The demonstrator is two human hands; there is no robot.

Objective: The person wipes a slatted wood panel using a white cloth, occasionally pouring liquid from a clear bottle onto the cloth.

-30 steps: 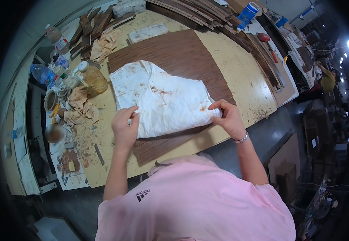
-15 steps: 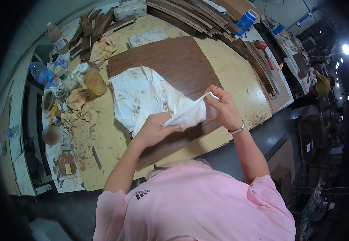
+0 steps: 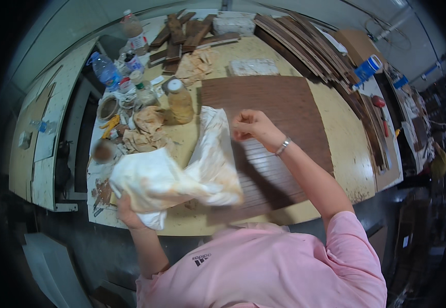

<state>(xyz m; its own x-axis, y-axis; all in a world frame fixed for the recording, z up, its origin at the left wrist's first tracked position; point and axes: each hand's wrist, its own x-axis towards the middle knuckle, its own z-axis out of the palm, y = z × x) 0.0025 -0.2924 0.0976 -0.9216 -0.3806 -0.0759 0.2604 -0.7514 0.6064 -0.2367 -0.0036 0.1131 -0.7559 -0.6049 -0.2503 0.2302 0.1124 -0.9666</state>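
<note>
A white cloth [image 3: 153,177] with brown and yellowish stains hangs from my left hand [image 3: 129,213], which is closed on its lower left part at the front edge of the table. The cloth spreads to the right and upward, past the left edge of a brown wood-grain board [image 3: 279,118], and part of it is smeared by motion. Over the left half of that board is my right hand [image 3: 256,129], its fingers curled together and apart from the cloth. Whether anything is between those fingers is hidden.
Left of the board stand a jar of yellowish liquid [image 3: 180,102], several plastic bottles [image 3: 106,71] and crumpled tan rags [image 3: 148,123]. Dark wood strips [image 3: 305,49] are stacked at the back, near a wrapped white block [image 3: 253,67]. A blue bottle [image 3: 367,69] and a red-handled tool [image 3: 379,101] are farther right.
My left hand has swung left and toward me, pulling the cloth mostly off the board. My right hand has let go of the cloth and moved left over the board. The view has shifted left.
</note>
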